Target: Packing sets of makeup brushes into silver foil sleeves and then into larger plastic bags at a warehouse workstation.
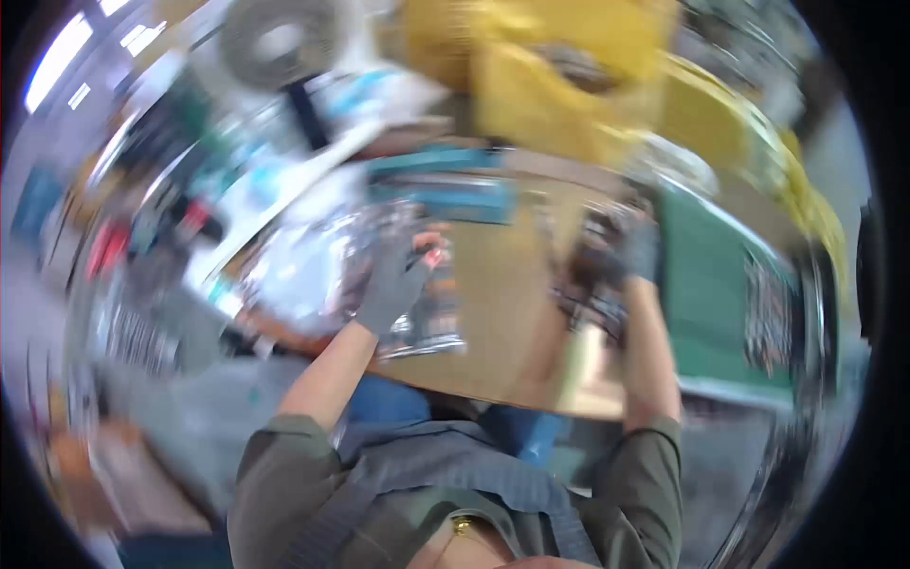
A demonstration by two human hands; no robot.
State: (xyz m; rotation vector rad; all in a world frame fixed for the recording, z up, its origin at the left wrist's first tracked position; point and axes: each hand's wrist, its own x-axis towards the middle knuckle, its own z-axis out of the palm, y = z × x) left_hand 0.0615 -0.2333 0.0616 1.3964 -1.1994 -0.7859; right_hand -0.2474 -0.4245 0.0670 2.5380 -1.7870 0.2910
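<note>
Motion blur smears the whole picture. My left hand (pixel 391 287), in a grey glove, rests over a pile of shiny clear plastic bags (pixel 318 261) on the left of the brown work board (pixel 498 284). Orange-red spots show at its fingertips; whether they are bare fingers or a small thing, I cannot make out. My right hand (pixel 642 248), also in a grey glove, is at a cluster of dark brown, glossy pieces (pixel 597 251) on the board's right side. Its fingers are smeared, and whether it grips any of them is unclear.
Teal boxes (pixel 455 197) lie along the board's far edge. Behind them stand yellow bags or bins (pixel 569 104). A green panel (pixel 711 284) is at the right. A grey roll (pixel 277 43) sits far left, with red-and-black items (pixel 194 220) nearer.
</note>
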